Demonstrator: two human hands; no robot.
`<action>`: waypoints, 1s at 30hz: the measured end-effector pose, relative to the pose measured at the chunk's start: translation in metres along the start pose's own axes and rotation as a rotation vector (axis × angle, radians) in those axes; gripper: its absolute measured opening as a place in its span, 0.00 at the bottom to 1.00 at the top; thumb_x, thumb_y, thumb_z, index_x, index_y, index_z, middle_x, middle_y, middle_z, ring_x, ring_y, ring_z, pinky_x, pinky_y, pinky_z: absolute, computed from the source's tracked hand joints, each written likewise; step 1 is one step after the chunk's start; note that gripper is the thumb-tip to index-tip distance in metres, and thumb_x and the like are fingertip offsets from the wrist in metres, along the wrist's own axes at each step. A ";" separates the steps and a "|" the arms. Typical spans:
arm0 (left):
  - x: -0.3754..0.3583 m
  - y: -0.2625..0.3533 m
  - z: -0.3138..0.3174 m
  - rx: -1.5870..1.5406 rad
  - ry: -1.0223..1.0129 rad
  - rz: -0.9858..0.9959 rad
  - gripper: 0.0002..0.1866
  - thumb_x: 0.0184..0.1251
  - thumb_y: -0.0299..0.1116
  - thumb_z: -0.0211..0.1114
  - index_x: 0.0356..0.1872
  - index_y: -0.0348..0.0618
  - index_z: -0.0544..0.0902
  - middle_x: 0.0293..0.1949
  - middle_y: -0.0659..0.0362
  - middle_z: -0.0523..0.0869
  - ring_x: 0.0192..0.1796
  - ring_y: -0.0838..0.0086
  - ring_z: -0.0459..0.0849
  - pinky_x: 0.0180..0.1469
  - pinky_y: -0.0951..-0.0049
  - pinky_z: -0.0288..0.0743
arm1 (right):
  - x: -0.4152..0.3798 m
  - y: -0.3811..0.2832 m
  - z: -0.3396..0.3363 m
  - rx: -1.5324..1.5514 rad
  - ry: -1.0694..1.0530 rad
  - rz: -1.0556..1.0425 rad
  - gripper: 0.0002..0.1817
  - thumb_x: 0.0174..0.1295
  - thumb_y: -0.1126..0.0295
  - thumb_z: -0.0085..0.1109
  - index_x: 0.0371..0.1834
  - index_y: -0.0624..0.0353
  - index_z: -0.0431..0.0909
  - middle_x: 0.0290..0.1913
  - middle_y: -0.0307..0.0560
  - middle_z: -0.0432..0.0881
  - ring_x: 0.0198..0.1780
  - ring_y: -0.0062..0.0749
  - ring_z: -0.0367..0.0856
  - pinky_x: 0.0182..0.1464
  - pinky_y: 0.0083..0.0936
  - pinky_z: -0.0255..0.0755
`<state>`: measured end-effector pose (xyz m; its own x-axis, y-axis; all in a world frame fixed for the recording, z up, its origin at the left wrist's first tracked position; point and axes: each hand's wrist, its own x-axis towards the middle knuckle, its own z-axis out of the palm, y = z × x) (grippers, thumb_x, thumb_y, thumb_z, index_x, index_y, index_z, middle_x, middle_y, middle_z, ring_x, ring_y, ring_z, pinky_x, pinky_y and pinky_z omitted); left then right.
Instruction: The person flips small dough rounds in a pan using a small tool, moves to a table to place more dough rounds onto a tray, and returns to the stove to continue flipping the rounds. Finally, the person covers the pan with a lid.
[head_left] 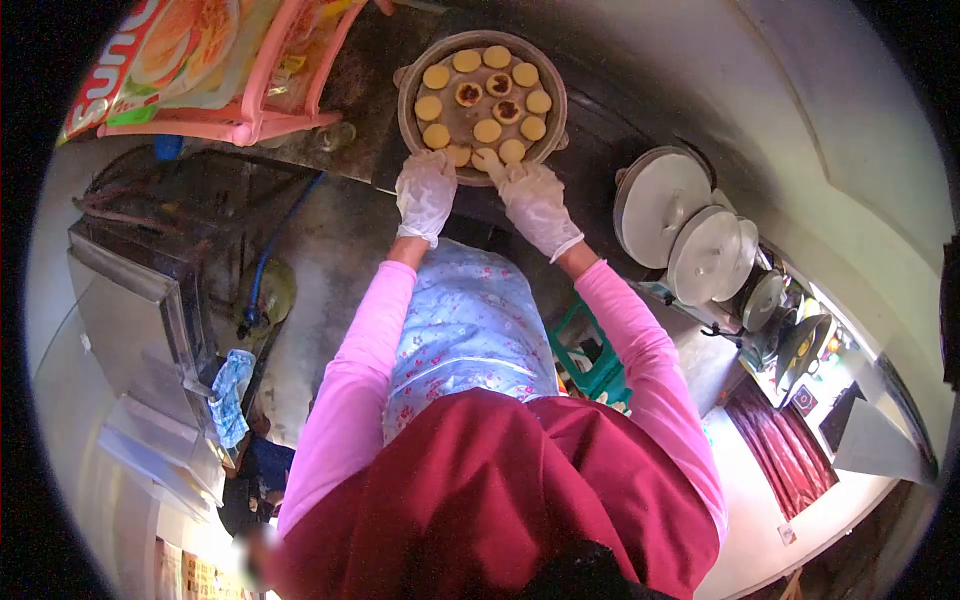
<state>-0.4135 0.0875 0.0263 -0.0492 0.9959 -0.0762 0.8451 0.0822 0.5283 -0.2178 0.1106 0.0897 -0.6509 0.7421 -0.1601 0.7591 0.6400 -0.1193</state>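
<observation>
A round grey pan holds several round yellow cakes, two with dark filling near its middle. Both my hands wear white gloves and reach out from pink sleeves to the pan's near edge. My left hand curls over the near rim, beside a yellow cake. The fingertips of my right hand pinch a yellow cake at the near rim. A blue flowered apron and dark red cloth fill the view below my arms.
A pink rack with printed packets hangs at the top left. A metal box, a blue hose and a blue cloth are on the left. Round grey lids stand on the right, with a green crate below them.
</observation>
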 end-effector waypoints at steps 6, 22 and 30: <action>0.000 0.004 -0.001 0.035 0.039 -0.027 0.10 0.67 0.36 0.67 0.31 0.40 0.84 0.31 0.48 0.86 0.38 0.50 0.85 0.42 0.52 0.78 | -0.015 -0.002 0.005 0.113 0.109 0.114 0.24 0.59 0.73 0.58 0.62 0.56 0.78 0.36 0.44 0.81 0.36 0.41 0.83 0.34 0.38 0.78; -0.001 -0.001 0.008 -0.005 0.034 0.066 0.10 0.66 0.37 0.63 0.28 0.44 0.79 0.29 0.49 0.83 0.37 0.50 0.83 0.40 0.51 0.76 | 0.029 0.060 0.014 0.307 0.067 0.116 0.12 0.64 0.58 0.62 0.44 0.49 0.89 0.35 0.49 0.88 0.38 0.46 0.87 0.40 0.39 0.78; -0.003 0.000 -0.007 0.009 0.011 -0.035 0.11 0.68 0.37 0.62 0.30 0.41 0.83 0.31 0.47 0.86 0.36 0.49 0.85 0.41 0.51 0.78 | 0.065 0.069 0.013 0.595 -0.218 0.169 0.13 0.55 0.55 0.68 0.39 0.47 0.90 0.35 0.49 0.89 0.38 0.48 0.87 0.43 0.39 0.80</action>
<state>-0.4174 0.0850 0.0327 -0.0845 0.9928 -0.0847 0.8474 0.1163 0.5180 -0.2076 0.2002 0.0580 -0.5521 0.7251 -0.4116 0.7691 0.2522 -0.5872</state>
